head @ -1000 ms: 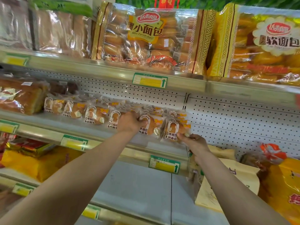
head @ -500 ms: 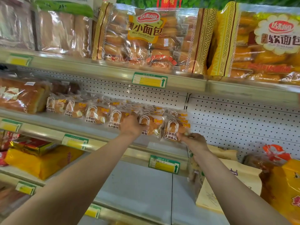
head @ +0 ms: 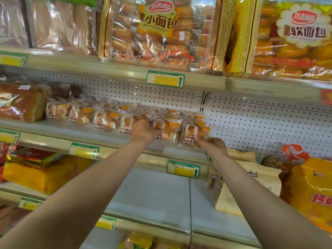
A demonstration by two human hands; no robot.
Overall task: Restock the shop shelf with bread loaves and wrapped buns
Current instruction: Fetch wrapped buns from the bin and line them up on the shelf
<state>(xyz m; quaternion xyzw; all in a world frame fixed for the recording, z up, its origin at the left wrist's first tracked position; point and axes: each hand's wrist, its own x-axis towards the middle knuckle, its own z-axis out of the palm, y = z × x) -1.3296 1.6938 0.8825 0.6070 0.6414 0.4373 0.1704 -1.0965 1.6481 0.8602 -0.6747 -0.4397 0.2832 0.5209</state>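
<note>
On the middle beige metal shelf (head: 100,139), near its right end, both hands worked the row of small clear-wrapped buns with white labels (head: 106,120). The left hand (head: 146,130) lay curled over the bun second from the right end (head: 166,129), gripping its wrapper; the right hand (head: 212,146) pinched the lower corner of the end bun (head: 191,134) in its fingers. Doing this well probably meant nudging each packet upright, label forward, flush with its neighbours, without crushing the soft bread
</note>
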